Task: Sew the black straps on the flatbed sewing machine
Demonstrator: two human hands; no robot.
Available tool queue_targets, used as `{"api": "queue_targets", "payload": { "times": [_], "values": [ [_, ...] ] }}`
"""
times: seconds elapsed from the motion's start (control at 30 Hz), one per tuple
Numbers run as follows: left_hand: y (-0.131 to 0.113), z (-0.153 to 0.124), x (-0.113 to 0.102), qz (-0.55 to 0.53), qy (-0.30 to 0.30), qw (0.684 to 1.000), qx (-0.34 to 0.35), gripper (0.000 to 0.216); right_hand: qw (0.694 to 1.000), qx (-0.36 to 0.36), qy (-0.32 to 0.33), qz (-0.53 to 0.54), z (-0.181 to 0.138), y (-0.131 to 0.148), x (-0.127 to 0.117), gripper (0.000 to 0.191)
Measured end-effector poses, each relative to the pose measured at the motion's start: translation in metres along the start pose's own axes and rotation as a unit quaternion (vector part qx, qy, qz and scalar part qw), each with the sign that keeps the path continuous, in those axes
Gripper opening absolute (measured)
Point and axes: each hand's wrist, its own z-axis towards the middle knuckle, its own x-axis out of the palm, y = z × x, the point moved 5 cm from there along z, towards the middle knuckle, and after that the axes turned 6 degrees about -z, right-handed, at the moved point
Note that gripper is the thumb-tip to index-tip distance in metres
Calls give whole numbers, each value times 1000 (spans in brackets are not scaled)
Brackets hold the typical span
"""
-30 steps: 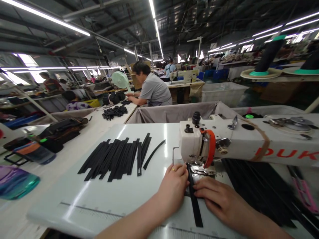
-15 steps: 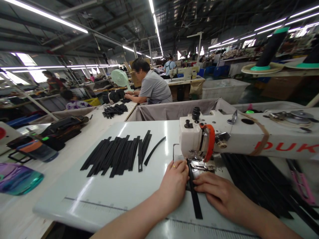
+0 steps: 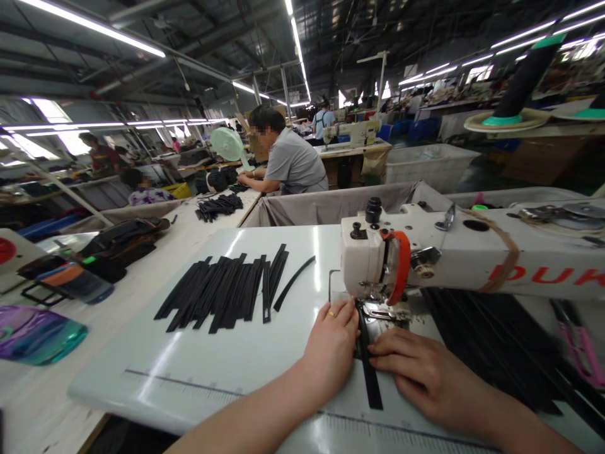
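Note:
A black strap (image 3: 371, 375) lies on the white table (image 3: 246, 359) and runs up under the foot of the white sewing machine (image 3: 454, 252). My left hand (image 3: 331, 347) rests on the table at the strap's left side, fingers curled against it, a ring on one finger. My right hand (image 3: 416, 372) lies flat at the strap's right side, fingertips pressing its edge. Both hands sit just in front of the needle.
A pile of several black straps (image 3: 222, 290) lies to the left on the table. More black straps (image 3: 491, 340) lie under the machine arm at right. Pink snips (image 3: 586, 353) are far right. Bags and bottles (image 3: 70, 280) sit left. A person in grey (image 3: 290, 164) works behind.
The strap has fed a little further under the foot, so less of it shows in front of my hands. Both hands keep their places beside it. The view shifted slightly.

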Motion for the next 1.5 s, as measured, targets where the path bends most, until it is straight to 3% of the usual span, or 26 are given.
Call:
{"api": "queue_targets", "payload": {
  "times": [0.17,0.4,1.0,1.27,1.5],
  "values": [
    [-3,-2,-4,-43,-17,999,6,15,1000,1,22,4,-1,1,1,36],
    [3,2,-5,-52,-13,999,-7,24,1000,-10,-10,-10,0,2,-2,36],
    [6,18,-14,-73,-20,997,0,14,988,35,-75,-127,10,-17,10,38],
    [1,4,-21,-91,5,996,5,2,988,17,-79,-130,6,-14,6,38],
    [-2,8,-17,-52,19,998,-8,11,985,42,-76,-150,3,-19,13,37]
  ]
}}
